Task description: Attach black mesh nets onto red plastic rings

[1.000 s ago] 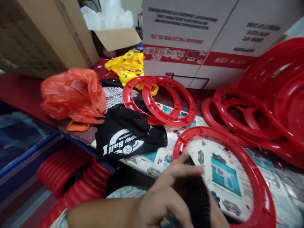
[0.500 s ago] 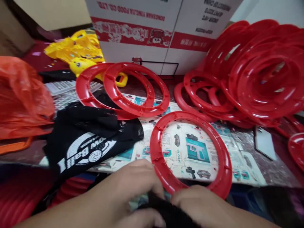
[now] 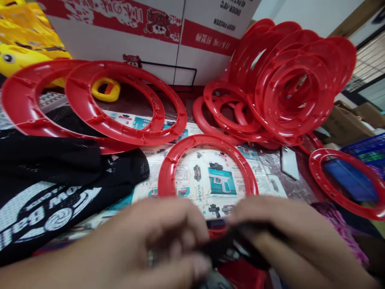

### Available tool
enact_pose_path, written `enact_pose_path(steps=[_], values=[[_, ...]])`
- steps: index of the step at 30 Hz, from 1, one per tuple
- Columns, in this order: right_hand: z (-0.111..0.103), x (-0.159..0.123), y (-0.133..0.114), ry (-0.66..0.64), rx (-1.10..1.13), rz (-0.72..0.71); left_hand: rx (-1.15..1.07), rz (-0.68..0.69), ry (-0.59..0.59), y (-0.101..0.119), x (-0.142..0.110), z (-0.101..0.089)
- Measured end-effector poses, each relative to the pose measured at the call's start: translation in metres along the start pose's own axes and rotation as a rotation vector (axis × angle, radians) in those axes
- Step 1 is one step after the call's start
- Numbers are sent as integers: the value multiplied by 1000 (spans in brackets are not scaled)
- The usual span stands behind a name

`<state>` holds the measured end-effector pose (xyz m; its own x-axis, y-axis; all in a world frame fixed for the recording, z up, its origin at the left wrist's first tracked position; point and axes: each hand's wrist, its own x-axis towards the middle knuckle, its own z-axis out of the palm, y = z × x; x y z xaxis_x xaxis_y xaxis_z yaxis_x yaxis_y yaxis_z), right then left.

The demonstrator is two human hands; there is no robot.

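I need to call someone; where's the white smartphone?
In the head view, the white smartphone lies right of centre, beside the red ring pile, left of a lone ring.

Red rings [image 3: 167, 176] are smooth, super glossy plastic. Yellow toy [image 3: 27, 60] is shiny plastic too. Black printed cloth [image 3: 51, 168] looks matt, kinda meshy at the edge. White carton [image 3: 144, 48] is flat-finish cardboard, and the dark red surface [image 3: 303, 188] has a wet-looking sheen. Black piece up front [image 3: 222, 249]? Too blurry, honestly.
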<state>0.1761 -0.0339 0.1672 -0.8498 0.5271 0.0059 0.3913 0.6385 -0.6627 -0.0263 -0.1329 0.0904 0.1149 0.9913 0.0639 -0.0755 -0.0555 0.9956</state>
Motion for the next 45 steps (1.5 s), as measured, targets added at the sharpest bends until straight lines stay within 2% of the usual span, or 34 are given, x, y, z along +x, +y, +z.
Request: enact_pose_path(steps=[1,3,6,8,11,14,18,21,24,28,36,41,45], values=[[-1,15,9,69,8,-16,38,-45,20,1,13,-4],[4,48,33,72,23,41,245,-165,5,-2,43,-17],[21,89,78,-22,170,132,592,-239,60,-17,80,-36],[32,105,102,-78,289,171,745,-206,126,-30,92,-42],[42,114,121,-77,399,201,889,-18,196,-47,94,-40],[46,115,127,-83,458,213,871,108,268,-60,90,-36],[47,117,131,-74,443,233,801,66,331,-72,91,-34],[50,121,133,-52,414,270,821,25,374,-80,95,-34],[54,124,134,-17,445,239,848,32,435,-85,97,-32],[55,126,132,-7,434,199,897,67,471,-86,98,-31],[51,132,128,-23,306,252,952,85,513,-83,98,-33],[55,132,129,63,199,289,973,104,539,-85,98,-33],[57,132,129,53,216,273,975,122,527,-84,99,-33]])
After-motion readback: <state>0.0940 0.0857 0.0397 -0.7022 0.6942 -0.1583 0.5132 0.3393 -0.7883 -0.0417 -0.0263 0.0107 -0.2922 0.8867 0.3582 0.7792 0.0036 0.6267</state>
